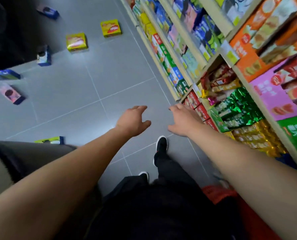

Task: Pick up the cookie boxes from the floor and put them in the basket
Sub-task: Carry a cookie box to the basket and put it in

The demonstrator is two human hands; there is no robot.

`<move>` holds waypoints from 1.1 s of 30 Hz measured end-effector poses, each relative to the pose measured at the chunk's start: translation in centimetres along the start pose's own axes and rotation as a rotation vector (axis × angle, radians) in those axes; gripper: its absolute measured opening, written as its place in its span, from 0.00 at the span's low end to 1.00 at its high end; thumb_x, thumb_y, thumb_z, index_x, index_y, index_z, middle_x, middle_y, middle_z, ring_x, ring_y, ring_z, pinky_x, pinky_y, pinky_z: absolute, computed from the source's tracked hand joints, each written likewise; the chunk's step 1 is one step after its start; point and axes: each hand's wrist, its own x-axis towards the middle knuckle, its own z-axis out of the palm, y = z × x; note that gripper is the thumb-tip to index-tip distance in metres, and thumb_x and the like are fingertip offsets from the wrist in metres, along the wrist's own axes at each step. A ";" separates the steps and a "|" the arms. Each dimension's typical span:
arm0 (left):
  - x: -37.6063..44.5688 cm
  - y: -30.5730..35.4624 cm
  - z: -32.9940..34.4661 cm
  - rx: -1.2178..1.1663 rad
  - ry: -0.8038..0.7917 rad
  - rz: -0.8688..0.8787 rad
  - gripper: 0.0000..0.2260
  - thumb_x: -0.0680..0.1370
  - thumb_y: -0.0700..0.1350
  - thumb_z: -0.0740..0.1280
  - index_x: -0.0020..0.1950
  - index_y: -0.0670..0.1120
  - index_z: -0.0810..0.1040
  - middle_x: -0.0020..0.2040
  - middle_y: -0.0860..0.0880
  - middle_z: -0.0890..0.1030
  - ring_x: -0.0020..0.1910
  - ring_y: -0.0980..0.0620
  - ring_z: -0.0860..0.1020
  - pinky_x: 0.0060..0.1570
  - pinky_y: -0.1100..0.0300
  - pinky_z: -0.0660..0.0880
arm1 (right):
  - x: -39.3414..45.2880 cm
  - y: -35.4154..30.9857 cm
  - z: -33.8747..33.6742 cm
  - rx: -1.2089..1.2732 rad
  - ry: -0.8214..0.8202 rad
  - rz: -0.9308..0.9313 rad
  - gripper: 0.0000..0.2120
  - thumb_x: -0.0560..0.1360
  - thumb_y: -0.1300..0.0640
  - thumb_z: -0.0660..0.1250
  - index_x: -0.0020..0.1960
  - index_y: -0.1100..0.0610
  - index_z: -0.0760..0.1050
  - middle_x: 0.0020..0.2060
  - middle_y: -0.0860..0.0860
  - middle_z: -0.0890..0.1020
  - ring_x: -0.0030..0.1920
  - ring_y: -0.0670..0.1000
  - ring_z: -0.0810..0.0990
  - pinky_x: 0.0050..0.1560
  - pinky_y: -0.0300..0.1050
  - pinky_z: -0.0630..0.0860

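Several cookie boxes lie scattered on the grey tiled floor: two yellow ones [76,41] [111,28], a blue and white one [44,56], a flat blue one [4,74], two pink ones [11,94] [47,11], and a yellow-green one [49,140] near my left arm. My left hand [134,121] and my right hand [183,120] reach forward above the floor, fingers loosely spread, holding nothing. A red basket [217,194] shows partly under my right forearm at the lower right.
Shop shelves [212,59] packed with colourful snack boxes run along the right side. My dark trousers and black shoes [161,144] stand on the tiles below my hands. A dark, blurred shape [10,32] fills the upper left.
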 end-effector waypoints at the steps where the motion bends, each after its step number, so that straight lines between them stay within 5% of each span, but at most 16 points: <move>1: 0.9 -0.3 -0.6 -0.016 0.015 -0.031 0.29 0.76 0.54 0.67 0.76 0.48 0.64 0.74 0.47 0.68 0.71 0.45 0.68 0.67 0.52 0.67 | 1.6 -0.2 -0.7 -0.014 -0.004 -0.027 0.35 0.70 0.46 0.68 0.74 0.54 0.63 0.69 0.52 0.68 0.69 0.57 0.67 0.67 0.53 0.69; 11: 4.6 -8.2 -7.8 -0.230 0.255 -0.438 0.30 0.75 0.52 0.68 0.75 0.48 0.65 0.74 0.49 0.69 0.71 0.48 0.67 0.67 0.55 0.65 | 16.1 -8.8 -7.9 -0.169 -0.087 -0.370 0.34 0.70 0.47 0.68 0.74 0.53 0.64 0.69 0.52 0.69 0.69 0.57 0.68 0.68 0.51 0.68; 17: 5.1 -18.4 -12.5 -0.372 0.360 -0.648 0.30 0.75 0.51 0.68 0.75 0.48 0.64 0.74 0.48 0.68 0.71 0.48 0.67 0.68 0.56 0.64 | 24.4 -21.2 -10.2 -0.316 -0.129 -0.579 0.35 0.70 0.46 0.68 0.74 0.53 0.63 0.69 0.52 0.69 0.69 0.58 0.68 0.67 0.50 0.69; 33: 6.3 -46.0 -29.1 -0.508 0.529 -0.910 0.29 0.76 0.52 0.67 0.75 0.48 0.65 0.73 0.49 0.69 0.72 0.48 0.67 0.68 0.56 0.64 | 41.9 -54.0 -16.4 -0.495 -0.194 -0.785 0.35 0.71 0.47 0.67 0.75 0.53 0.62 0.70 0.52 0.68 0.69 0.58 0.67 0.67 0.53 0.70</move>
